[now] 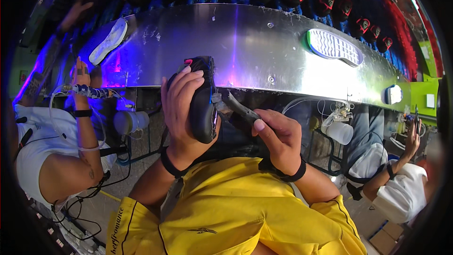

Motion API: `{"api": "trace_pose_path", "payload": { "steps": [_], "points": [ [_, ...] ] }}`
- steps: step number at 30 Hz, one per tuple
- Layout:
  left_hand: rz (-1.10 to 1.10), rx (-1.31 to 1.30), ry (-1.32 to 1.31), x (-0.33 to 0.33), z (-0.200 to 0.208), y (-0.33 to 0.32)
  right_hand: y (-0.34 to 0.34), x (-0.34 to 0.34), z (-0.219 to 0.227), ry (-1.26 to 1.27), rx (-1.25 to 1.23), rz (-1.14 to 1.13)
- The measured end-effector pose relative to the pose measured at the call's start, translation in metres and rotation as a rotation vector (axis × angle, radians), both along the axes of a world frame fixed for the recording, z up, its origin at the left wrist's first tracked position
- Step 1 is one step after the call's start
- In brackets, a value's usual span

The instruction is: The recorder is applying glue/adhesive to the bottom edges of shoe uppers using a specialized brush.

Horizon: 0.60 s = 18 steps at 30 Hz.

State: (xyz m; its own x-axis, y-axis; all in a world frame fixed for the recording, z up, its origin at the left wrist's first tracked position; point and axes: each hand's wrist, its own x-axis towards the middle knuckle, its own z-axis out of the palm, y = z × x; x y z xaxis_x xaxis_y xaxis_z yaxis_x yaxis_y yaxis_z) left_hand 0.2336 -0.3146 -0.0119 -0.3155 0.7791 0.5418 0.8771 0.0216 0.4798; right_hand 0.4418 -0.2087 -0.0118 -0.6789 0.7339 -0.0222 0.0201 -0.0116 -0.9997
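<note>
Yellow shirt (222, 198) nearest; R hand (284, 137) pinched round dark tool (241, 109) slanting fwd-L; black shoe (202, 118) L of it, long axis approx fore-aft, clamped in L hand (179, 108) by worktop (174, 42) edge; tool tip v. near shoe's side, contact unclear.

One head-height fisheye view — downward and forward, close above the fingers (183, 85).

black shoe (203, 113), red-trimmed at the far end, dark brush (243, 109) slanting, tip at the shoe's right edge
</note>
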Motion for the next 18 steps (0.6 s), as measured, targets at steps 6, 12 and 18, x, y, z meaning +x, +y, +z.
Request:
{"api": "trace_pose_path", "payload": {
  "steps": [6,12,18],
  "points": [
    [0.085,-0.011,0.049,0.01,0.012,0.018,0.003,0.008,0.01,0.045,0.13,0.01],
    [0.128,-0.116,0.026,0.015,0.023,0.033,0.006,0.018,0.022,-0.014,0.27,-0.072],
    [0.13,-0.224,0.05,0.018,0.038,0.046,0.019,0.023,0.046,-0.094,0.463,-0.175]
  ]
}}
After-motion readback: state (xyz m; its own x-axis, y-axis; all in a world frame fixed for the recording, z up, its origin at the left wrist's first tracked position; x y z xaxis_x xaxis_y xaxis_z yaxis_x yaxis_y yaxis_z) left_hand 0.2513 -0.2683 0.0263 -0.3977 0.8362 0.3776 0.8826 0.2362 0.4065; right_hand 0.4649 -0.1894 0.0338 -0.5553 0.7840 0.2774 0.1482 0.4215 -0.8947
